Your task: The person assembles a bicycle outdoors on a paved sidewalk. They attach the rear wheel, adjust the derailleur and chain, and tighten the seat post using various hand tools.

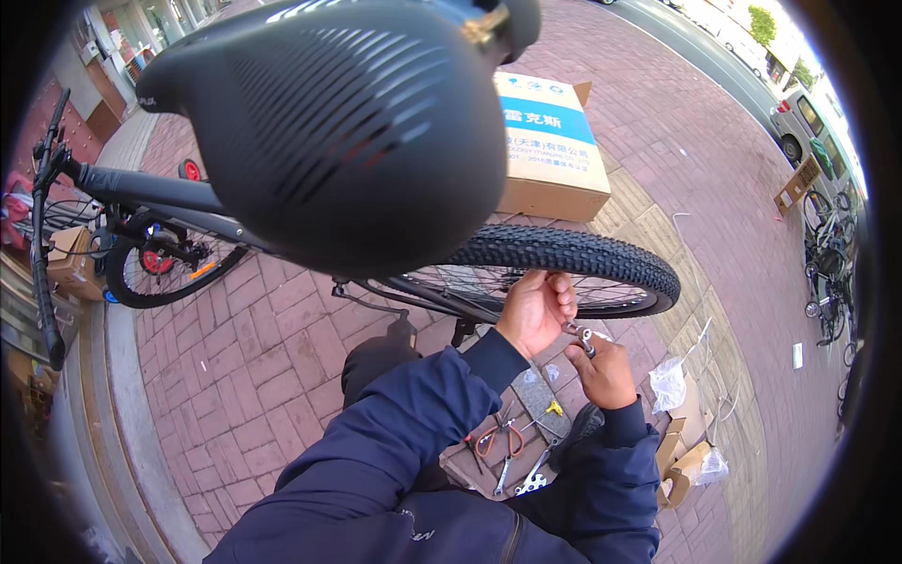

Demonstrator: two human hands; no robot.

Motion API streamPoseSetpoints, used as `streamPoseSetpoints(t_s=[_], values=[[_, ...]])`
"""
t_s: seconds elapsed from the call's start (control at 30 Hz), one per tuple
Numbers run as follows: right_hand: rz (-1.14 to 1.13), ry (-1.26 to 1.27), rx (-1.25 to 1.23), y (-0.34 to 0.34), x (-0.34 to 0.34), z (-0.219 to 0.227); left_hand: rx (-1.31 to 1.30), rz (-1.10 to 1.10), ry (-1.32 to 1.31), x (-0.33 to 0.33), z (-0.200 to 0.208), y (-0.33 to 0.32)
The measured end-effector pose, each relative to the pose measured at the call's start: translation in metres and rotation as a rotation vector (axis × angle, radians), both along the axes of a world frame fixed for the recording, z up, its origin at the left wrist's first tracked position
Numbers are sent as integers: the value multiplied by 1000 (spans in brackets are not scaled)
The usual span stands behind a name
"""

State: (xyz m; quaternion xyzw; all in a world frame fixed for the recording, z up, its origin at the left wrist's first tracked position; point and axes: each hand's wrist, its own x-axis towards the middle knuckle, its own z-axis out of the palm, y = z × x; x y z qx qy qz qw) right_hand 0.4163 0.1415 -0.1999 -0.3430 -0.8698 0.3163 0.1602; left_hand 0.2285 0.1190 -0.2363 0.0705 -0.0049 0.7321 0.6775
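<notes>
while the black saddle (329,122) fills my view, my left hand (537,310) is curled near the rear tyre (564,254), what it grips hidden, and my right hand (601,371) is closed on a small metal wrench (583,336) just below it. stiff, light, slick steel, i judge; best held mid-shank. pliers (498,440) lie on the brick paving (244,376).

Brick pavement (254,357) bears cardboard box (550,150), pliers (498,440), wrench (533,477).
</notes>
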Motion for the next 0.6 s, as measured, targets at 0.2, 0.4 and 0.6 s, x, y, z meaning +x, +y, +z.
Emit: streamPoseSetpoints(t_s=[0.2, 0.4, 0.6], values=[[25, -18, -6, -2, -1, 10, -6, 84, -83, 3, -1, -1], [27, -42, 6, -1, -2, 7, -49, 86, -32, 6, 0, 1], [38, 4, 37, 0, -1, 3, -30, 57, -111, 5, -2, 1]])
